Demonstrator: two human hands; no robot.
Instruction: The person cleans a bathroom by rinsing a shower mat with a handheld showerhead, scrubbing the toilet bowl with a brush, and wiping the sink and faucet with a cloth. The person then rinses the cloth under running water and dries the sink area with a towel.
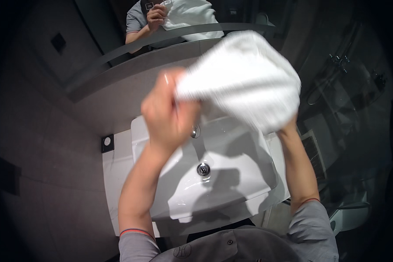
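Note:
A white cloth, which looks like a towel (249, 83), is held up above the far side of the sink, smeared by motion. My left hand (166, 109) is closed on its left edge, with the fingers blurred. The cloth bulges out to the right and covers most of my right hand (289, 124), whose wrist shows at the lower right edge; its fingers are hidden. Beneath the cloth is the white sink (136, 133), with a round metal drain (203, 169). Part of a chrome tap (195, 132) shows between my left hand and the cloth.
A wide mirror (96, 63) above the sink reflects a hand holding the cloth. On the white counter (113, 187) at left sits a small black square item (108, 143) with a pale round centre. A shower fitting (339, 63) and a white toilet (351, 216) are at right.

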